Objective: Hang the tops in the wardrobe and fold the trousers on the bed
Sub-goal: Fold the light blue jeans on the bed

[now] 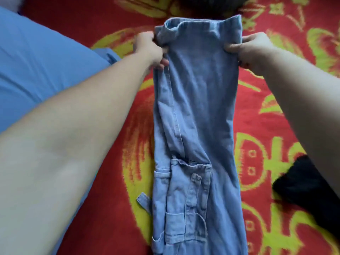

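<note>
In the head view, a pair of light blue denim trousers (pixel 196 115) is seen stretched lengthwise over a red bedspread (pixel 117 208) patterned in yellow-green, with the legs doubled together and the pockets and loose straps lying at the near end. The far end of the trousers is raised off the bed and held at both edges. The left edge is gripped by the left hand (pixel 150 47), its fingers curled round a bunched fold of denim. The right edge is pinched by the right hand (pixel 252 48), thumb on top and fingers tucked beneath the cloth. Both bare forearms are extended forward on either side of the trousers. A plain blue garment (pixel 42 70) is spread on the bed to the left, and a black garment (pixel 301 186) lies at the right edge, partly hidden by the right forearm.
</note>
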Demonstrator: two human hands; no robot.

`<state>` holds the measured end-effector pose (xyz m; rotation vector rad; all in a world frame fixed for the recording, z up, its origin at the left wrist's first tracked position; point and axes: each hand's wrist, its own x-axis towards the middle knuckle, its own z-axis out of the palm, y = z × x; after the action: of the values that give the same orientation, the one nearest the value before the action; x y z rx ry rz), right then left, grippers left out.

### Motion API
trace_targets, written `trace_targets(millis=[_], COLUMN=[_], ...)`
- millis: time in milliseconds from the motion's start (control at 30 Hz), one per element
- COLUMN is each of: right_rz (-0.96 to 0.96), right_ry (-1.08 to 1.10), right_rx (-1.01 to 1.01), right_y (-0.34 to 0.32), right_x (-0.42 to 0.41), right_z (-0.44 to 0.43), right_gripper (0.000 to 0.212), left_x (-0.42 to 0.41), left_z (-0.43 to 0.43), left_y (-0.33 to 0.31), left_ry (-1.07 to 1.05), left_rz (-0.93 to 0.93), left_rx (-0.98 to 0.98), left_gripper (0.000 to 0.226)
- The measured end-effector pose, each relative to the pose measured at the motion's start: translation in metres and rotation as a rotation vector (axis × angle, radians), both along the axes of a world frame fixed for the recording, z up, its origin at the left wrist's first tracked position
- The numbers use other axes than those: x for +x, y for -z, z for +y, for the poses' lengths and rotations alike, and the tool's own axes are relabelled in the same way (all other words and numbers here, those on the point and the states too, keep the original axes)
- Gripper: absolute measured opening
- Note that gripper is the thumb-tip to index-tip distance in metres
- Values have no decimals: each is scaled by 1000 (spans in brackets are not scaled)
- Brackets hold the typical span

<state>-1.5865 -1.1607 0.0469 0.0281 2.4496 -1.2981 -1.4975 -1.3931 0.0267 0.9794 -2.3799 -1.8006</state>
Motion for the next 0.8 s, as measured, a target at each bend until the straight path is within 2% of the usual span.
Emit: trace_targets(millis=[100,133,167,200,233,300,367,433,500,600,700,800], right_rz=[-5,-20,-40,-48,-46,10,98,251,385,327,311,340], right_ry=[-3,19,28,14,-24,-123,-155,-139,-184,-438,-461,-426], right_rx=[-55,-51,-11,78,185,332,357,366,449,614,613,601], right_y=[10,17,26,35,44,62,78,94,110,131,141,144], right_x=[4,6,9,13,22,52,96,147,193,237,244,239], right_z=[17,20,23,27,30,35,44,56,69,84,86,85], right_gripper=[7,23,47,70,80,75,61,51,49,58,58,58], left_x=[3,6,13,23,35,67,111,158,202,241,241,236], left_z=[5,6,8,12,16,28,54,86,116,139,139,123], left_y=[16,21,27,33,41,57,71,81,88,100,104,96], left_ry=[-30,-50,-44,-23,-6,4,7,48,154,303,284,120], left_rz=[13,44,45,12,-27,-50,-26,-77,-228,-375,-365,-218], left_rx=[-78,-118,-182,-255,-310,-410,-473,-510,-616,-802,-844,-816], left_gripper=[26,35,47,59,65,45,19,25,35,45,40,28])
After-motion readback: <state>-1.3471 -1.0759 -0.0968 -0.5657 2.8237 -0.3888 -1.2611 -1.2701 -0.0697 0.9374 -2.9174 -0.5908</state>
